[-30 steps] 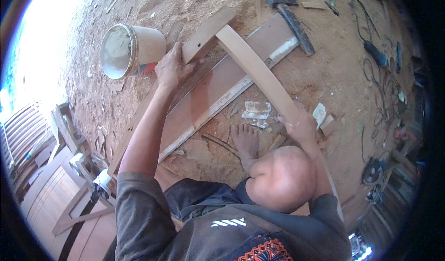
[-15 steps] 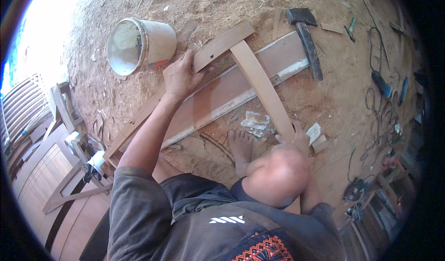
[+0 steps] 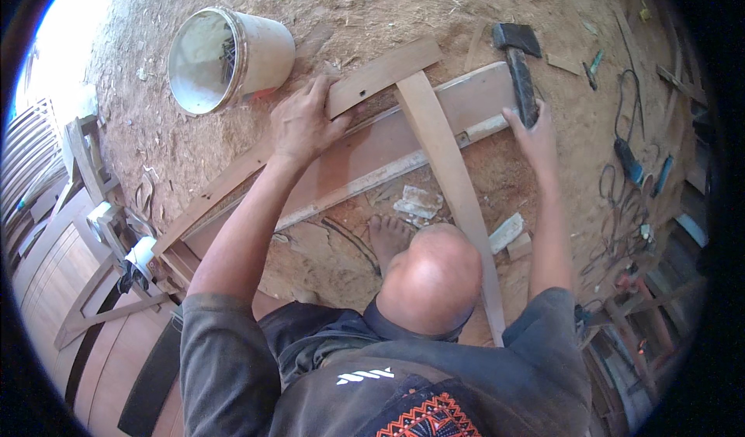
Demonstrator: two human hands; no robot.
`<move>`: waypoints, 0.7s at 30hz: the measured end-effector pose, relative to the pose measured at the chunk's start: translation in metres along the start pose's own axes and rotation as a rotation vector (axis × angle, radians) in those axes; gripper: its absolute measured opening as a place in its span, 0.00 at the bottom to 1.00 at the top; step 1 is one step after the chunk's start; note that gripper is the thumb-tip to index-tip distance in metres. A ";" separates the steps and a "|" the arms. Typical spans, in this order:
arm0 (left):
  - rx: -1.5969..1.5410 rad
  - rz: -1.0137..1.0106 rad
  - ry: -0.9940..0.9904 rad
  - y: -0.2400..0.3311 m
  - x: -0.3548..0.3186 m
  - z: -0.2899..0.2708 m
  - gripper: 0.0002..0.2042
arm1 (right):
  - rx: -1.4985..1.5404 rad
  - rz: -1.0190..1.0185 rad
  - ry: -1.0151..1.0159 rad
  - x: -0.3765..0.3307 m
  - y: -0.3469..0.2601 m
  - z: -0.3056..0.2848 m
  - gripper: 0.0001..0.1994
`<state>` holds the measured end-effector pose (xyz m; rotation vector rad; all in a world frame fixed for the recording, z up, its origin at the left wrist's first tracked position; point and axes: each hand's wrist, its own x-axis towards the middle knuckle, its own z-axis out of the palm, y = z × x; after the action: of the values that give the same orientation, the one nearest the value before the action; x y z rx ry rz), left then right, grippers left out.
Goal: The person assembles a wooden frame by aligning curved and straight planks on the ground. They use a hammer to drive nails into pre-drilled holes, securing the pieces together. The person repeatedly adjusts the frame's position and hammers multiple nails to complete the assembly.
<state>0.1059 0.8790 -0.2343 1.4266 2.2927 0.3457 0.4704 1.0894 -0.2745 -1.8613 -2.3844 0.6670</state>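
My left hand (image 3: 301, 125) is closed round the lower left end of a short wooden board (image 3: 384, 78) with a small dark hole. From that board's far end a long, slightly curved wooden slat (image 3: 444, 146) runs down past my bent knee. My right hand (image 3: 537, 140) has its fingers around the lower end of a hammer's dark handle. The hammer (image 3: 518, 39) has a heavy, blocky metal head pointing away from me. Beneath the board and slat lies a long wooden plank (image 3: 353, 175) with a whitish edge, slanting across the ground.
A white bucket (image 3: 268, 53) lies on its side at the far left, dark slender pieces inside. Wooden panels (image 3: 46, 258) stand at left. Scraps (image 3: 419, 202) lie near my foot. Cords and a blue-and-black tool (image 3: 628, 164) lie on the right, on sawdust-covered ground.
My right hand has let go of the slat's near end and moved up and right to the hammer handle. My left hand still holds the short board.
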 end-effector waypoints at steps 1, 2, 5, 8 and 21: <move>0.001 0.007 0.015 -0.001 0.000 0.000 0.30 | -0.008 0.040 -0.046 0.017 0.005 0.008 0.39; 0.004 0.015 0.028 -0.001 0.000 0.001 0.30 | -0.014 0.082 -0.094 0.030 0.009 0.013 0.37; -0.003 0.024 0.061 -0.001 -0.002 0.002 0.28 | 0.415 0.284 -0.460 0.051 0.015 0.008 0.25; 0.034 0.011 0.032 -0.001 -0.001 0.004 0.29 | 0.604 0.337 -0.672 0.055 0.004 -0.013 0.19; -0.247 0.864 0.055 0.133 -0.045 0.064 0.15 | 0.761 0.339 -0.146 0.044 -0.070 -0.111 0.13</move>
<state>0.2586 0.8971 -0.2256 2.2025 1.4691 0.8798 0.4269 1.1509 -0.1591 -1.8691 -1.5067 1.5112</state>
